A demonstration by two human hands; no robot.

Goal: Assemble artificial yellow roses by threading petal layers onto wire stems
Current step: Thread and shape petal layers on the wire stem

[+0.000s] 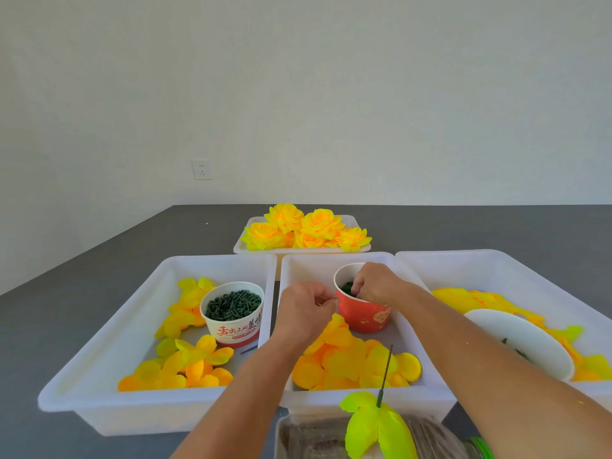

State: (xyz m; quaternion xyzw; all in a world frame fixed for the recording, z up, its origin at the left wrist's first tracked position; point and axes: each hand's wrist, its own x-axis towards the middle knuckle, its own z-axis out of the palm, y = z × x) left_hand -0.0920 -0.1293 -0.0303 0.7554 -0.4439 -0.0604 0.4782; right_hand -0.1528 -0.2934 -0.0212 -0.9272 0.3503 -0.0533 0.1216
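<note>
My right hand (pixel 376 286) reaches into a red paper cup (pixel 364 314) of small dark green parts in the middle white tray (pixel 440 389); its fingertips dig among the parts. My left hand (pixel 304 311) hovers just left of the cup with fingers curled, pinching something too small to make out. Loose yellow-orange petal layers (pixel 351 362) fill the front of that tray. Near the bottom, a thin dark wire stem (pixel 385 376) stands upright through a yellow-green petal layer (pixel 374 425).
The left white tray (pixel 109 329) holds yellow petal pieces (pixel 185 369) and a white cup of dark green tubes (pixel 233 313). The right tray (pixel 503 263) holds more petals and a white bowl (pixel 523 342). Finished yellow roses (pixel 304 231) fill a far tray. A clear container (pixel 331 438) is below.
</note>
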